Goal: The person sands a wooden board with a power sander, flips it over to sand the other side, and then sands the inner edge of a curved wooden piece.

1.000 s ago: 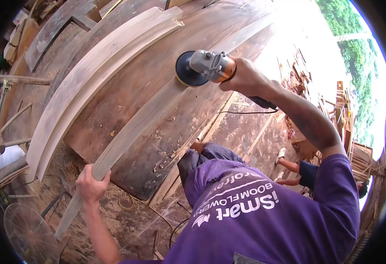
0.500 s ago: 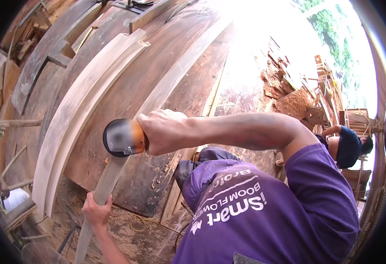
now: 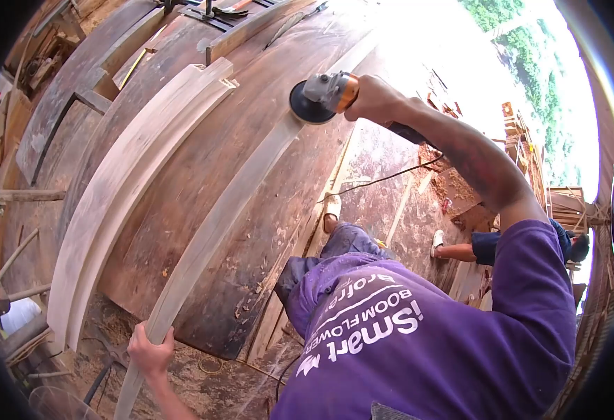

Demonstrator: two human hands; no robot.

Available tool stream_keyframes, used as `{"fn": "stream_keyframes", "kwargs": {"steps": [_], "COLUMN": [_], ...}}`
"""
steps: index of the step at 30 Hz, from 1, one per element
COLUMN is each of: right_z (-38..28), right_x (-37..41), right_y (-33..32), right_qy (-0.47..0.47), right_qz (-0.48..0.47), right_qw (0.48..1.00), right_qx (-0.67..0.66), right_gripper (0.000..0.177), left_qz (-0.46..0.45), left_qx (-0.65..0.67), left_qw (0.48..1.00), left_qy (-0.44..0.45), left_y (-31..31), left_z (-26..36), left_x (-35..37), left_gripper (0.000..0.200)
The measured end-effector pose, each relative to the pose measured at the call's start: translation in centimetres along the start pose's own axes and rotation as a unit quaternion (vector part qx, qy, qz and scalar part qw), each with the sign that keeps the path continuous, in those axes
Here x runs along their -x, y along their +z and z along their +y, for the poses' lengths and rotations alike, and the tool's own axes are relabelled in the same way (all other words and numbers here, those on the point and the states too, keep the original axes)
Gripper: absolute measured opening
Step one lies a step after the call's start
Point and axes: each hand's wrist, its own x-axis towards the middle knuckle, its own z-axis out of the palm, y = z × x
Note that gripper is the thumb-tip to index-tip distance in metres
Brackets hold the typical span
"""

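My right hand (image 3: pixel 378 99) is wrapped round an orange and grey angle grinder (image 3: pixel 345 89). Its round black disc (image 3: pixel 310 105) lies over the upper part of a long, narrow wooden strip (image 3: pixel 216 220). The strip runs slantwise across a broad, stained wooden board (image 3: pixel 160 231), its far end lost in glare. Near the lower end of the strip, my left hand (image 3: pixel 151 348) grips it, with fingers and thumb on opposite edges. A dark cord (image 3: pixel 391 175) trails below my right forearm.
Left of the strip lies a pale, curved, grooved timber piece (image 3: pixel 121 189). Clamps (image 3: pixel 209 15) and beams stand at the top left. Wood chips and offcuts (image 3: pixel 461 185) are heaped at the right, where another person's leg (image 3: pixel 457 250) shows.
My right hand has carried the grinder up and to the right along the strip, straightening the arm. My left hand keeps its grip, slightly lower in view. Another person's leg now shows.
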Motion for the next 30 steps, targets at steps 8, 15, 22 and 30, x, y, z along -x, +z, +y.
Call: {"fn": "stream_keyframes", "kwargs": {"steps": [8, 15, 22, 30], "right_z": [6.0, 16.5, 27.1, 24.1], "right_x": [-4.7, -12.7, -21.6, -22.3], "right_y": [-4.4, -8.3, -12.9, -10.1], "right_qy": [-0.01, -0.014, 0.051, -0.047], "right_qz": [0.04, 0.006, 0.054, 0.059], "right_qw": [0.998, 0.998, 0.995, 0.973], "right_qx": [-0.04, -0.058, -0.06, -0.216], "right_gripper": [0.029, 0.026, 0.024, 0.022], "left_qz": [0.005, -0.035, -0.022, -0.051], "left_qx": [-0.051, -0.125, -0.187, -0.226], "left_qw": [0.998, 0.982, 0.964, 0.943], "left_qy": [-0.039, -0.134, -0.188, -0.239], "left_y": [0.0, -0.1, 1.2, 1.3], "left_z": [1.0, 2.4, 2.7, 2.1], "left_x": [0.3, 0.7, 1.4, 1.5], "left_gripper": [0.051, 0.062, 0.068, 0.08]}}
